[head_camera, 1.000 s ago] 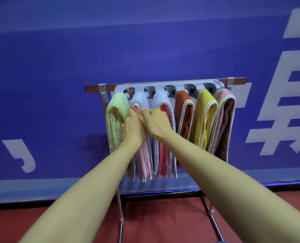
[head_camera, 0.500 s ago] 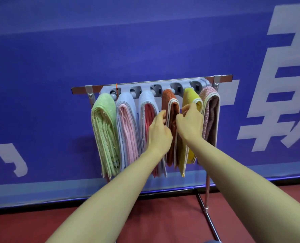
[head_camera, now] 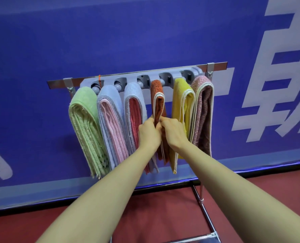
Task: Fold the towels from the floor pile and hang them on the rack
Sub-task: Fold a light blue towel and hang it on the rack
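Head view, rack: the rack (head_camera: 219, 64) stands against a blue banner (head_camera: 110, 41) on thin metal legs (head_camera: 201, 192), with a grey peg strip (head_camera: 195, 71) under its top bar.
Head view, towels: six folded towels hang side by side, namely a green towel (head_camera: 82, 116), a blue-and-pink towel (head_camera: 110, 116), a blue-and-red towel (head_camera: 133, 109), an orange towel (head_camera: 157, 95), a yellow towel (head_camera: 180, 99) and a speckled mauve towel (head_camera: 203, 106).
Hands: the left hand (head_camera: 148, 132) and right hand (head_camera: 173, 132) are close together, knuckles almost touching, both pinching the orange towel partway down its hanging length.
Floor pile: not in sight; only red floor (head_camera: 163, 211) shows below the rack.
Stage, as I read it: hanging looks nearly done, and this is a tidy-up of one towel.
Risk, slipping: a hard downward tug could drag the orange towel off its peg, since it merely drapes there.
Risk, unfolding: pulling one layer more than the other could skew the white-trimmed edges and open the fold.
Risk, neighbours: the wrists sit right against the blue-and-red and yellow towels, so a sideways move could knock them crooked.
Risk, rack: it looks light, so a strong pull might rock it forward.
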Demonstrator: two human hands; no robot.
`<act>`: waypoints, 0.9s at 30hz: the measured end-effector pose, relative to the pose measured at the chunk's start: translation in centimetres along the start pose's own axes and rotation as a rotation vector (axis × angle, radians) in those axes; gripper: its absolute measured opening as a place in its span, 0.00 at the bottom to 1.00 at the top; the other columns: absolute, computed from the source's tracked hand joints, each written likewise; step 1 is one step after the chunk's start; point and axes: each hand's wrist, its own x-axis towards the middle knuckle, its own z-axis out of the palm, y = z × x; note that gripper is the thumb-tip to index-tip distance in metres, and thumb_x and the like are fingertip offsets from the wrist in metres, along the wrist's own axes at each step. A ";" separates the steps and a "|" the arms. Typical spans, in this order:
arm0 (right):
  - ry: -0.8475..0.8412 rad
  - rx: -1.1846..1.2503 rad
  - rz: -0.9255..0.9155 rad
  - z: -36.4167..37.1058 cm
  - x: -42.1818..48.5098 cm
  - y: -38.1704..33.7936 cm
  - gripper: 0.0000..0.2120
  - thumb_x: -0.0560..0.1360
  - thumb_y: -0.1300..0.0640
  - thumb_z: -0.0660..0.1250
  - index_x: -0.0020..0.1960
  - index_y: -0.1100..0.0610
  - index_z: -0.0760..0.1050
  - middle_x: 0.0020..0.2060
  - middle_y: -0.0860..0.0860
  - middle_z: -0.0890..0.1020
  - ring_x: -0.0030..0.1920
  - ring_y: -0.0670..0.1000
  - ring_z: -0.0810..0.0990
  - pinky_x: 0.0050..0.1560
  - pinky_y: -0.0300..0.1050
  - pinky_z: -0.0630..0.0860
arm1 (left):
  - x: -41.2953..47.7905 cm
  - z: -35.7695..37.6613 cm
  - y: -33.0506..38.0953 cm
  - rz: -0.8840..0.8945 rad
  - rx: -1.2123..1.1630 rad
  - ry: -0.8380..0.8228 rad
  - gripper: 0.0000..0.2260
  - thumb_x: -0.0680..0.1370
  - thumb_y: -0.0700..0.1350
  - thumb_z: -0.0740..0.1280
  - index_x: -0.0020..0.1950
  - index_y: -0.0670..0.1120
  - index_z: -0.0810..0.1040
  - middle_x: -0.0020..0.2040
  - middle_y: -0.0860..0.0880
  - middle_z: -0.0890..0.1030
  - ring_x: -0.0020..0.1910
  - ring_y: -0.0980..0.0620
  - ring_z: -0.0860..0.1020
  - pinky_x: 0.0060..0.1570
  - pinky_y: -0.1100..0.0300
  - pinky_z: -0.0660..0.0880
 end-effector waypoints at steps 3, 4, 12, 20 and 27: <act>0.081 0.007 -0.001 -0.4 0.0 0.6 0.18 0.82 0.54 0.56 0.33 0.50 0.69 0.29 0.46 0.74 0.33 0.50 0.73 0.37 0.48 0.63 | 0.4 0.2 -0.1 -0.072 0.171 -0.055 0.19 0.83 0.52 0.58 0.51 0.40 0.81 0.48 0.35 0.83 0.50 0.33 0.80 0.50 0.47 0.76; 0.179 0.049 0.021 -0.8 -0.2 0.5 0.20 0.80 0.51 0.55 0.30 0.52 0.70 0.27 0.48 0.75 0.32 0.51 0.74 0.37 0.50 0.66 | 0.3 0.3 -0.1 -0.101 0.224 -0.110 0.22 0.82 0.55 0.56 0.50 0.39 0.81 0.48 0.35 0.83 0.50 0.33 0.80 0.51 0.47 0.76; 0.673 0.052 0.170 -4.9 -0.9 2.1 0.05 0.77 0.55 0.62 0.47 0.51 0.76 0.36 0.47 0.79 0.37 0.49 0.77 0.39 0.49 0.74 | -3.2 2.1 3.4 0.146 0.099 -0.060 0.17 0.79 0.54 0.63 0.65 0.49 0.73 0.56 0.45 0.83 0.55 0.41 0.80 0.55 0.48 0.76; 0.592 -0.078 -0.007 -7.0 1.6 2.9 0.10 0.78 0.50 0.66 0.59 0.46 0.73 0.37 0.47 0.79 0.37 0.50 0.79 0.38 0.48 0.77 | -2.6 4.1 6.6 0.352 -0.053 0.199 0.18 0.79 0.39 0.64 0.69 0.47 0.72 0.64 0.49 0.74 0.57 0.48 0.78 0.56 0.55 0.76; 0.597 -0.217 -0.130 -8.8 4.5 1.5 0.10 0.78 0.49 0.65 0.57 0.50 0.79 0.41 0.51 0.83 0.40 0.52 0.79 0.38 0.44 0.71 | 1.0 4.0 8.6 0.355 -0.173 0.145 0.23 0.84 0.39 0.58 0.80 0.44 0.62 0.75 0.45 0.70 0.73 0.49 0.69 0.69 0.68 0.62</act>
